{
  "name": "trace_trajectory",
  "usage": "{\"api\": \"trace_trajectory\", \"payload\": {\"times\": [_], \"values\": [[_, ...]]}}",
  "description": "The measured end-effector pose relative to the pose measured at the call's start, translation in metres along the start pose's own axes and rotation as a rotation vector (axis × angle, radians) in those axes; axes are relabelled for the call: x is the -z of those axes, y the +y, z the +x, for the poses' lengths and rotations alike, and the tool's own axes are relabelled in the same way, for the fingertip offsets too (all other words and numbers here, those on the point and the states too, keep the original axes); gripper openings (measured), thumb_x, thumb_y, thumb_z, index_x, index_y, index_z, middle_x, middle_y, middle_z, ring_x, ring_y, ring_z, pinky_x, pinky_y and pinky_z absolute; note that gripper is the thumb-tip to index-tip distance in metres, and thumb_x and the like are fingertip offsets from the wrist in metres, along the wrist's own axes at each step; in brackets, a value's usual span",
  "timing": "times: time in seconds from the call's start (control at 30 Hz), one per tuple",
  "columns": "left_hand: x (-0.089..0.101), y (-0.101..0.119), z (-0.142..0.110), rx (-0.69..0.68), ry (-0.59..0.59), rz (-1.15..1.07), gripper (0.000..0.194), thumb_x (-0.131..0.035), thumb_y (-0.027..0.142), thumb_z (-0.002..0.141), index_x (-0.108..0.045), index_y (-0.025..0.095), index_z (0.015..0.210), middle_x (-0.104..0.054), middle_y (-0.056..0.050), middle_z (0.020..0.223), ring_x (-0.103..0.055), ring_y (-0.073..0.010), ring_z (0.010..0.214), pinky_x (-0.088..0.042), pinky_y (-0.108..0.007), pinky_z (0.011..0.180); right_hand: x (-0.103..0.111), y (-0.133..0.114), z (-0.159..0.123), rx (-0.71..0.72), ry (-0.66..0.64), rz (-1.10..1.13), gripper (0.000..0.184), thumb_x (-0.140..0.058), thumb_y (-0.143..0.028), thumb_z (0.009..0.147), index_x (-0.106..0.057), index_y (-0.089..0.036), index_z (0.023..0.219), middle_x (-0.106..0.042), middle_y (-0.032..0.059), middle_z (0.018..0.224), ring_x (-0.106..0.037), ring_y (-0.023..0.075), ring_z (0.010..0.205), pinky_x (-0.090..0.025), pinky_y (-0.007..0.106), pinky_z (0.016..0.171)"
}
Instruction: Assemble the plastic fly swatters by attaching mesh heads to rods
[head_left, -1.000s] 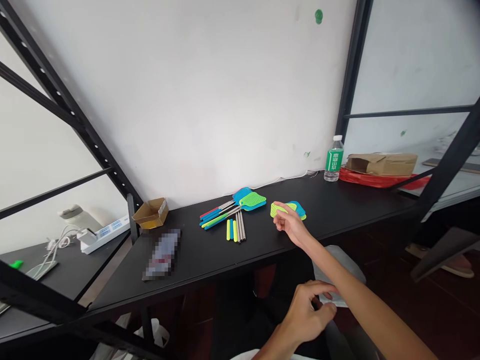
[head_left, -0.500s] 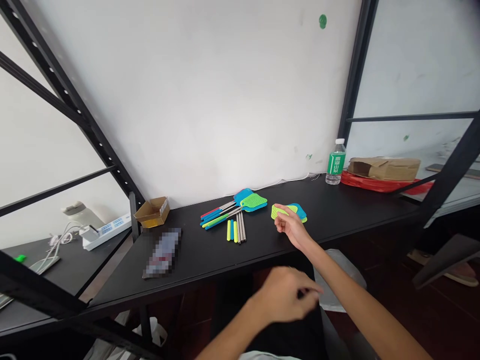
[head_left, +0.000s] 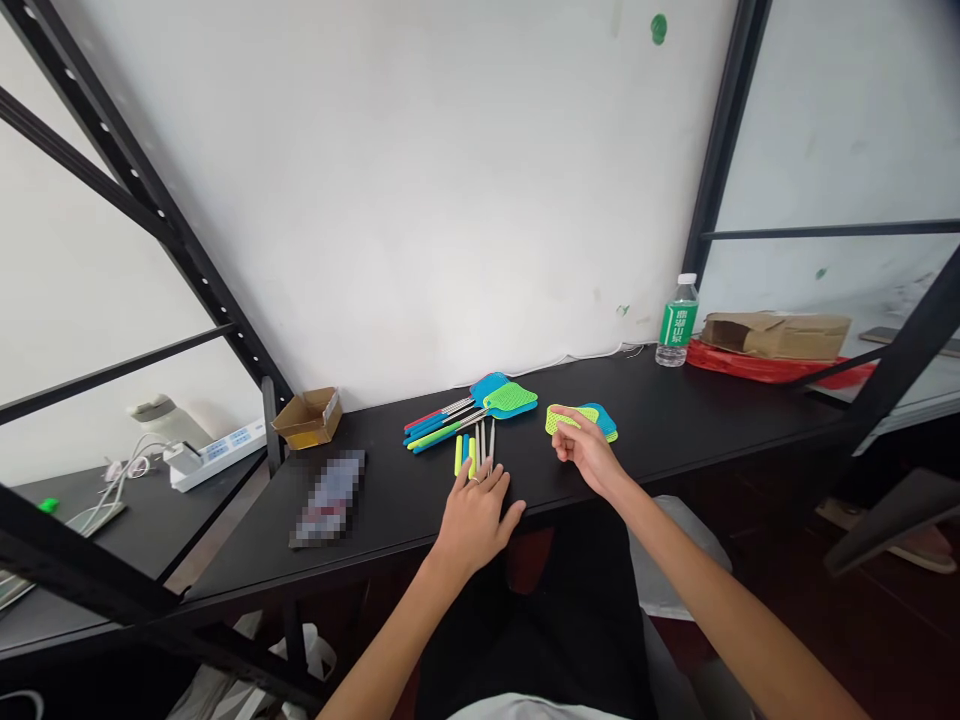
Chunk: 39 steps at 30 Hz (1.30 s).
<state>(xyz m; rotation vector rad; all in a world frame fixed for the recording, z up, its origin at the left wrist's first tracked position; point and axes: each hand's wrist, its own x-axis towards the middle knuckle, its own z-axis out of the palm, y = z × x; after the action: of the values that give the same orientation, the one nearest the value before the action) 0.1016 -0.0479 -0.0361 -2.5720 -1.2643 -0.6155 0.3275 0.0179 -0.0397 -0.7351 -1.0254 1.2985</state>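
Note:
My left hand (head_left: 476,515) lies palm down at the table's front edge, fingers apart. Its fingertips are at the lower ends of several grey metal rods (head_left: 484,437) and a few yellow and blue handle grips (head_left: 458,455); whether they touch is unclear. My right hand (head_left: 589,455) hovers farther right with curled, pinched fingers. Behind those fingers is a yellow mesh fly swatter head (head_left: 574,418), overlapping a blue swatter head (head_left: 602,418). What the pinch holds, if anything, is hidden. Several fly swatters (head_left: 442,425) with blue and green heads lie in a pile behind the rods.
A small open cardboard box (head_left: 307,420) and a blurred-out flat packet (head_left: 328,500) lie on the left of the black table (head_left: 675,420). At the back right stands a water bottle (head_left: 677,322), beside a brown carton (head_left: 776,335) on red plastic. Black metal posts flank the table.
My left hand has moved forward and left from above my lap to the grips and rods, its fingers spreading. My right hand stays beside the yellow swatter head.

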Motion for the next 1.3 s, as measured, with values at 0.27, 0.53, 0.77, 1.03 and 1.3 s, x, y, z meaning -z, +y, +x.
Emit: {"api": "trace_trajectory", "payload": {"times": [0.27, 0.53, 0.77, 1.03, 1.3], "values": [[0.003, 0.009, -0.012, 0.045, 0.066, -0.086, 0.033, -0.047, 0.03, 0.096, -0.063, 0.022, 0.123, -0.06, -0.009, 0.135, -0.054, -0.0275, 0.123, -0.047, -0.044, 0.1, 0.0, 0.001, 0.0, 0.01, -0.006, -0.023, 0.044, -0.07, -0.041, 0.079, -0.061, -0.021, 0.117, -0.061, -0.0012, 0.063, -0.048, 0.0122, 0.052, -0.035, 0.027, 0.052], [-0.002, 0.002, -0.011, 0.233, 0.083, -0.13, 0.029, -0.041, 0.022, 0.097, -0.063, 0.024, 0.116, -0.064, -0.006, 0.102, -0.062, -0.0216, 0.093, -0.051, -0.034, 0.079, -0.001, 0.004, 0.0, 0.024, -0.019, -0.152, 0.033, -0.069, -0.039, 0.078, -0.067, -0.019, 0.105, -0.062, 0.0007, 0.065, -0.048, 0.0124, 0.052, -0.036, 0.027, 0.051], [0.002, -0.005, -0.012, 0.291, 0.1, -0.326, 0.035, -0.037, 0.026, 0.098, -0.06, 0.024, 0.124, -0.064, -0.005, 0.093, -0.062, -0.0196, 0.086, -0.05, -0.03, 0.073, -0.002, 0.011, 0.002, 0.097, 0.029, -0.366, 0.029, -0.067, -0.034, 0.075, -0.071, -0.02, 0.101, -0.069, 0.0082, 0.095, -0.058, 0.0167, 0.069, -0.044, 0.026, 0.051], [0.013, -0.009, -0.008, 0.444, 0.244, -0.642, 0.035, -0.039, 0.037, 0.098, -0.061, 0.02, 0.12, -0.063, -0.001, 0.079, -0.059, -0.0151, 0.071, -0.045, -0.026, 0.07, -0.002, 0.015, 0.001, 0.171, -0.082, -0.557, 0.03, -0.066, -0.028, 0.078, -0.073, -0.026, 0.107, -0.07, 0.007, 0.112, -0.063, 0.0214, 0.086, -0.051, 0.033, 0.069], [0.013, -0.017, -0.009, 0.532, 0.292, -0.792, 0.031, -0.042, 0.042, 0.097, -0.06, 0.02, 0.108, -0.061, 0.001, 0.075, -0.063, -0.0159, 0.075, -0.044, -0.025, 0.071, 0.0, 0.012, -0.001, 0.103, -0.233, -0.53, 0.035, -0.062, -0.038, 0.086, -0.067, -0.021, 0.116, -0.074, 0.0073, 0.092, -0.063, 0.0187, 0.072, -0.049, 0.034, 0.07]]}}
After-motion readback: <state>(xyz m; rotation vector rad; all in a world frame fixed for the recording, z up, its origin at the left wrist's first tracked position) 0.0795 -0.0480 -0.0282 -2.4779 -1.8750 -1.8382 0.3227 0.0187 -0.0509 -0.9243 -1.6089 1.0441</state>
